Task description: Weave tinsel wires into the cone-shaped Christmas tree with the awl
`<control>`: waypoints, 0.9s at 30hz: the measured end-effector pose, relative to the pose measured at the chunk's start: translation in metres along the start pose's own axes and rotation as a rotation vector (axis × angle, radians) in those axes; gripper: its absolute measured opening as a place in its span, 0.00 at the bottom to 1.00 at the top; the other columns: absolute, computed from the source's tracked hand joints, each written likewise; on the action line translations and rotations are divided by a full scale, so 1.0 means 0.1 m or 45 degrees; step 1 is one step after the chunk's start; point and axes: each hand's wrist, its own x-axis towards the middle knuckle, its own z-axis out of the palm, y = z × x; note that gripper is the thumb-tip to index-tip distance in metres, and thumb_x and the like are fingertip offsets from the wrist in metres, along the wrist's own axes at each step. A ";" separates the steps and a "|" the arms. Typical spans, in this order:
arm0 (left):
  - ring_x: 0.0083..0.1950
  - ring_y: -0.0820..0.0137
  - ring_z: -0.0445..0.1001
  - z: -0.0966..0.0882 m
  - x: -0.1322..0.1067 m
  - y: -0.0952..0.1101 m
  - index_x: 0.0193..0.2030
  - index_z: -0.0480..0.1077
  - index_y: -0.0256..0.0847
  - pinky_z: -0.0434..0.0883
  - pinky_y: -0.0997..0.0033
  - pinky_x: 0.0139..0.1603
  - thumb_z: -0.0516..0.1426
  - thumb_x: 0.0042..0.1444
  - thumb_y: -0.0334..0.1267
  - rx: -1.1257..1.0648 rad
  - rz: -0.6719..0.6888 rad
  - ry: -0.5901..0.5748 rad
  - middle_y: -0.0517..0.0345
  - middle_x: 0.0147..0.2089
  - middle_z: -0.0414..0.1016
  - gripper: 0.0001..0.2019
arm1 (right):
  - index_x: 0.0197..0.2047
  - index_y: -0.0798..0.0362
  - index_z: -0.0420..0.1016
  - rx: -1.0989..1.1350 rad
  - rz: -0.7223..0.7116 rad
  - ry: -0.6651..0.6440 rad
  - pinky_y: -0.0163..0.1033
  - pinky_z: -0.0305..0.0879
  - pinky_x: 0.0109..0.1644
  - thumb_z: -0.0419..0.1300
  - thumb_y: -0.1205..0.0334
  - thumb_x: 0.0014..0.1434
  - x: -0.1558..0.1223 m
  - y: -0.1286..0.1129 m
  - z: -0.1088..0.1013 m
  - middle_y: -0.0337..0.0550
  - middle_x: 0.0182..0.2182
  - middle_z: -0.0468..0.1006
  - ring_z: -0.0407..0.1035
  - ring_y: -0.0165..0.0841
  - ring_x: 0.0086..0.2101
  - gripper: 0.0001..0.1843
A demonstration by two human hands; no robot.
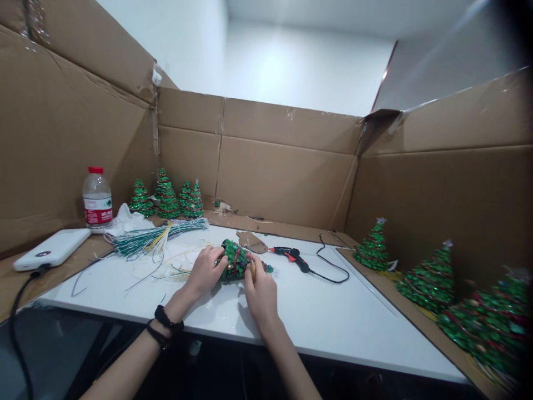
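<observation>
A small green Christmas tree (235, 260) with red trim lies on its side over the white board, its tip pointing right. Around its wider left end are the closed fingers of my left hand (207, 268), which has black bands at the wrist. My right hand (263, 286) is closed at the upper part of the tree, pinching a small yellowish-brown piece (252, 269) against its side. What that piece is, I cannot make out. Just beyond the tree lies a brown cardboard scrap (251, 242), and to its right a black-and-red hot glue gun (293, 256).
Green and yellow wires (145, 239) lie bundled at the left of the white board (333, 311). A power bank (53, 250), a bottle (97, 200) and crumpled tissue (128, 219) stand beyond. Finished-looking trees (169, 201) line the back left; more trees (428, 278) line the right. Cardboard walls (287, 166) enclose the table.
</observation>
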 end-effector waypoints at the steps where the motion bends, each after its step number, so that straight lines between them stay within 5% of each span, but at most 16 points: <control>1: 0.39 0.61 0.66 -0.01 -0.01 0.00 0.28 0.64 0.41 0.65 0.60 0.44 0.44 0.57 0.38 0.015 0.007 0.017 0.52 0.32 0.70 0.12 | 0.52 0.52 0.67 0.036 0.024 0.033 0.35 0.56 0.29 0.41 0.59 0.62 0.00 0.00 0.00 0.42 0.28 0.78 0.71 0.38 0.26 0.21; 7: 0.42 0.60 0.66 -0.04 -0.04 -0.03 0.28 0.70 0.41 0.65 0.59 0.47 0.46 0.51 0.32 0.115 -0.048 0.096 0.51 0.36 0.74 0.11 | 0.44 0.52 0.65 0.168 0.150 0.206 0.35 0.51 0.25 0.44 0.53 0.60 0.01 0.03 -0.01 0.35 0.17 0.67 0.63 0.37 0.19 0.17; 18: 0.45 0.58 0.69 0.03 -0.06 -0.14 0.32 0.70 0.38 0.67 0.60 0.49 0.44 0.50 0.30 0.134 -0.165 -0.049 0.48 0.38 0.73 0.13 | 0.43 0.51 0.61 0.585 0.136 0.222 0.32 0.53 0.23 0.47 0.57 0.59 0.02 0.03 -0.04 0.32 0.19 0.64 0.63 0.32 0.19 0.11; 27: 0.44 0.58 0.69 0.05 -0.06 -0.17 0.33 0.69 0.38 0.67 0.59 0.49 0.45 0.49 0.30 0.122 -0.129 -0.017 0.47 0.37 0.73 0.13 | 0.44 0.50 0.58 0.556 0.134 0.148 0.32 0.50 0.24 0.46 0.54 0.61 0.05 0.02 -0.08 0.29 0.17 0.60 0.59 0.31 0.19 0.11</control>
